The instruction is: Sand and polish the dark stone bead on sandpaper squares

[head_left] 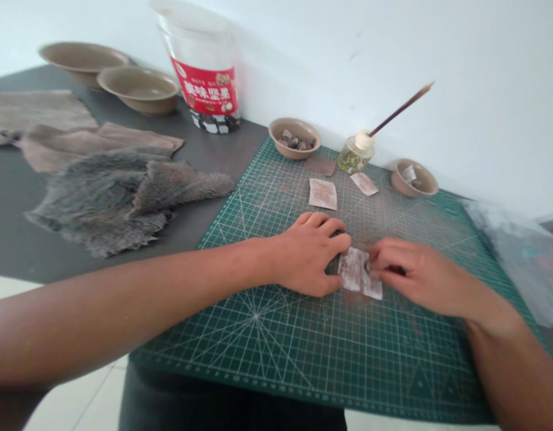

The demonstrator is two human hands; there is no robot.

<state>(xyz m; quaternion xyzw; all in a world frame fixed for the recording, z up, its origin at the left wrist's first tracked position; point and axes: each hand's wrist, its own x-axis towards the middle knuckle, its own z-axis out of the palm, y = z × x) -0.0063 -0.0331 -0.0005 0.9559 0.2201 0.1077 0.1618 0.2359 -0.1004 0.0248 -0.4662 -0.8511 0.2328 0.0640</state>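
A pale sheet with brown smears [355, 272] lies on the green cutting mat [276, 335]. My left hand [310, 254] rests at the sheet's left edge, its thumb and fingers apart and touching it. Over the sheet's right part, my right hand [404, 272] pinches a small dark piece that is mostly hidden by the fingertips. Further back on the mat lie another smeared square [323, 194], a smaller pale piece [364, 184] and a brown piece [320, 164].
Behind are a bowl of small stones [294, 152], a glass jar with a brush [355, 157] and a small bowl [413, 188]. Cloths [101, 197], two larger bowls [142, 99] and a plastic tub [207, 84] stand left. A clear plastic bag [523, 257] lies right.
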